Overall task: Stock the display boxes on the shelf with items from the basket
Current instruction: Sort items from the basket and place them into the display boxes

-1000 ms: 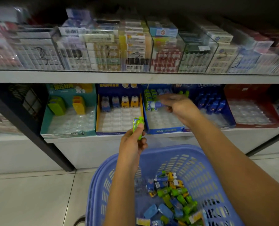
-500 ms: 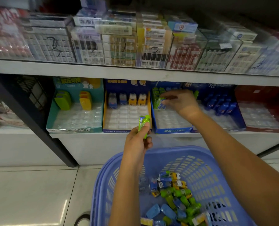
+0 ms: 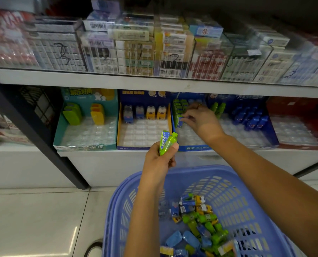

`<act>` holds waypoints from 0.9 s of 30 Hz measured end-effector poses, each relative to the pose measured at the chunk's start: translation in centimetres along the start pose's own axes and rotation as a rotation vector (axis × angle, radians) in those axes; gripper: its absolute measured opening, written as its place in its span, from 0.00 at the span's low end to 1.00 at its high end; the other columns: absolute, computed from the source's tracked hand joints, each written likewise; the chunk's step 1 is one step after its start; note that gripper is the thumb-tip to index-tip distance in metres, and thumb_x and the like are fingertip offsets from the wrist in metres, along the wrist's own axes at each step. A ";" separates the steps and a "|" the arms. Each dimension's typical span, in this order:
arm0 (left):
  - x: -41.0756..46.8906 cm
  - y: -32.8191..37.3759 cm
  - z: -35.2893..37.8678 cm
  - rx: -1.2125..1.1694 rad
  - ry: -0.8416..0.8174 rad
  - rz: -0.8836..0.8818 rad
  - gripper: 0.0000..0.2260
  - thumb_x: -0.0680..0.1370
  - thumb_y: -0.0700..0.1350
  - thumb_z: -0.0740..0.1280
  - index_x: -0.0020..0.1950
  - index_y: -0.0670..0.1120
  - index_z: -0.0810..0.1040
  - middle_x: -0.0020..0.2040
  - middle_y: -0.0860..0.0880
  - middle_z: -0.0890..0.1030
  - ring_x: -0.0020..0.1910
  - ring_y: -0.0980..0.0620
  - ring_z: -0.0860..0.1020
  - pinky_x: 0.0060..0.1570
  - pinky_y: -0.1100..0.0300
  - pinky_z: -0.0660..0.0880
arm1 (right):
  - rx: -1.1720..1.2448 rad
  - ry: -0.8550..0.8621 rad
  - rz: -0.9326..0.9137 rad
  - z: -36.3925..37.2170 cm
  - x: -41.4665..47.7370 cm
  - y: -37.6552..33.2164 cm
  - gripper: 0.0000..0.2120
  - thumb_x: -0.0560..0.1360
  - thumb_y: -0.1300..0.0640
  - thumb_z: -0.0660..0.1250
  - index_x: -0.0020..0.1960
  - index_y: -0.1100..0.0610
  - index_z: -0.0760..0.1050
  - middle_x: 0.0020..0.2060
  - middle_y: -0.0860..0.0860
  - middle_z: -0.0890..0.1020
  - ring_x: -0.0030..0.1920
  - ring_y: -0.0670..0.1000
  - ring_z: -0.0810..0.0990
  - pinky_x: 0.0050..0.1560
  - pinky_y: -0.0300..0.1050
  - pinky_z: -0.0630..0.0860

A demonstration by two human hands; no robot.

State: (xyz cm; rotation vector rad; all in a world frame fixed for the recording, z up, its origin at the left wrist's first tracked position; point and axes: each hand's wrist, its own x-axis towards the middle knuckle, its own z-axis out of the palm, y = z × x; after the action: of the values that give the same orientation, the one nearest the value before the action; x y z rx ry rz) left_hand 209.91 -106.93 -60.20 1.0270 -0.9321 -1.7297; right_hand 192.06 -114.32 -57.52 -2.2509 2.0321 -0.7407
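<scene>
My left hand (image 3: 159, 161) grips a green packet (image 3: 166, 142) upright in front of the lower shelf, above the blue basket (image 3: 234, 193). My right hand (image 3: 201, 118) reaches into the blue display box (image 3: 193, 147) and pinches a green and blue packet (image 3: 180, 121) at the front of the box's left-hand column of green packets. The basket below holds several loose green, blue and yellow items (image 3: 201, 221).
Left of that box stand a yellow-edged display box (image 3: 144, 146) with four toy figures at the back and a teal box (image 3: 84, 147) with green and yellow items. A red box (image 3: 301, 145) sits far right. Stacked cartons fill the upper shelf (image 3: 154, 83). A dark post (image 3: 33, 130) stands left.
My right hand has lowered its packet from mid-air into the left column of the blue box. My left hand has held the green packet almost still.
</scene>
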 end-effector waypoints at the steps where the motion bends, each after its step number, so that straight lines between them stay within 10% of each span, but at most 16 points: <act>1: 0.0 0.0 0.0 0.026 -0.001 0.017 0.09 0.76 0.45 0.69 0.53 0.42 0.77 0.31 0.54 0.73 0.30 0.57 0.70 0.34 0.63 0.71 | 0.030 0.000 0.015 0.0 -0.2 -0.1 0.10 0.74 0.59 0.69 0.52 0.64 0.80 0.52 0.60 0.79 0.49 0.58 0.79 0.51 0.45 0.72; 6: -0.1 -0.1 0.2 0.109 -0.024 0.076 0.11 0.76 0.46 0.69 0.55 0.43 0.76 0.29 0.56 0.74 0.29 0.58 0.71 0.37 0.62 0.73 | 0.228 0.037 0.130 -0.3 -2.3 -0.8 0.25 0.73 0.54 0.71 0.68 0.53 0.68 0.50 0.50 0.76 0.36 0.44 0.74 0.44 0.37 0.69; 13: -0.6 -0.2 0.9 0.180 -0.046 0.089 0.10 0.76 0.46 0.70 0.55 0.45 0.76 0.33 0.54 0.75 0.30 0.58 0.73 0.38 0.63 0.74 | 0.789 -0.025 0.278 -3.3 -6.7 -2.7 0.05 0.75 0.57 0.68 0.49 0.50 0.80 0.41 0.51 0.84 0.38 0.48 0.83 0.42 0.43 0.80; 20: -1.3 0.1 2.3 0.297 -0.182 0.195 0.11 0.74 0.48 0.71 0.54 0.54 0.75 0.36 0.59 0.80 0.33 0.61 0.76 0.36 0.69 0.73 | 1.093 -0.161 0.376 -5.8 -9.4 -3.2 0.12 0.66 0.60 0.74 0.49 0.58 0.81 0.38 0.51 0.84 0.38 0.48 0.83 0.39 0.37 0.79; 27: -1.4 0.0 3.4 -0.152 -0.316 -0.026 0.13 0.71 0.52 0.69 0.51 0.45 0.78 0.37 0.50 0.78 0.34 0.54 0.75 0.36 0.64 0.75 | 1.300 -0.144 0.428 -7.5 -10.2 -0.9 0.12 0.64 0.59 0.72 0.47 0.57 0.80 0.40 0.51 0.85 0.41 0.48 0.83 0.43 0.37 0.79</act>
State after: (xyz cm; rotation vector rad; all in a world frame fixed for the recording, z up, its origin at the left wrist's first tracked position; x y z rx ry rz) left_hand 207.17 -105.06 -58.57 0.6815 -0.9667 -1.9883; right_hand 189.84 -102.30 -53.97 -1.0456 1.1992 -1.2504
